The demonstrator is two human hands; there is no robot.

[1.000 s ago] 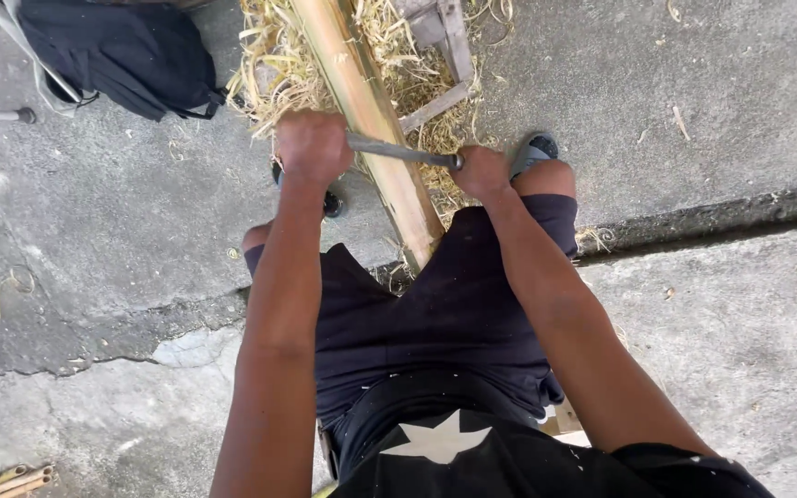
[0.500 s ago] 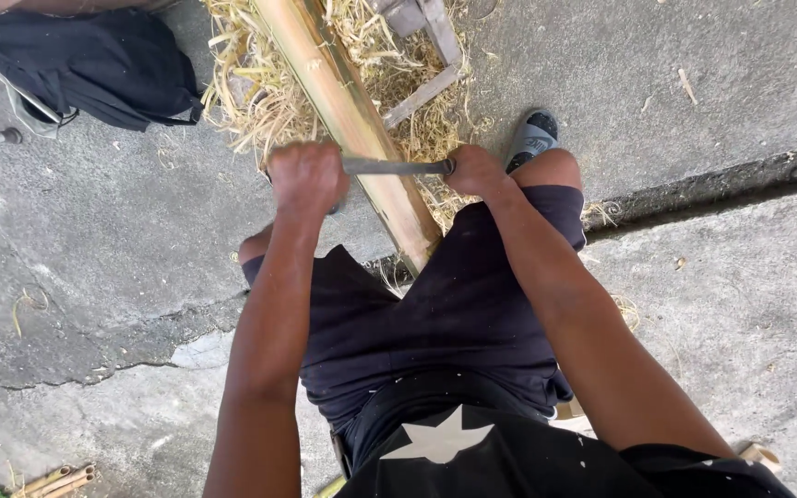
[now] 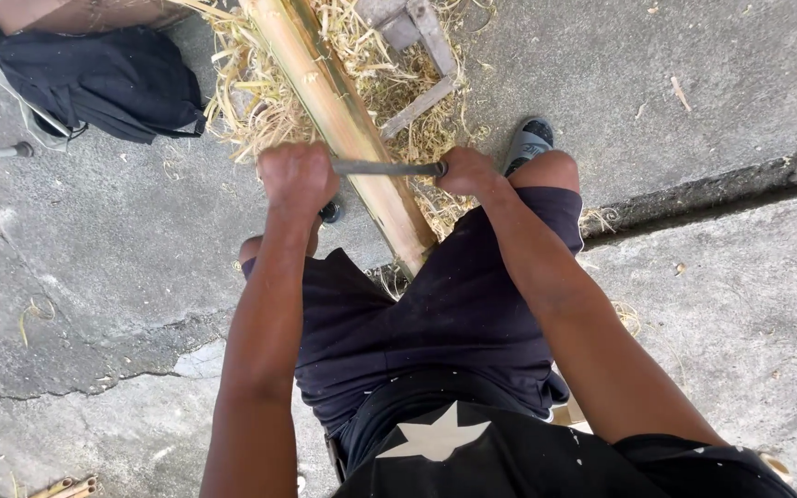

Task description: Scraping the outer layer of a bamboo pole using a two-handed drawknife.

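Both hands (image 3: 298,177) (image 3: 469,171) around a blade (image 3: 389,169), seemingly metal, across bamboo (image 3: 343,120).

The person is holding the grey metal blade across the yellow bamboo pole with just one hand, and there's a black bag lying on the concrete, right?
Not quite: the head view shows both hands on the grey metal blade, the left hand at one end and the right hand at the other, across the yellow bamboo pole. The black bag does lie on the concrete.

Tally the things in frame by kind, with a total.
Hands: 2, left and right, both gripping the blade
Two-handled blade: 1
Bamboo pole: 1
Sandals: 2, right, left mostly hidden
Dark bag: 1
Pile of shavings: 1
Total: 8
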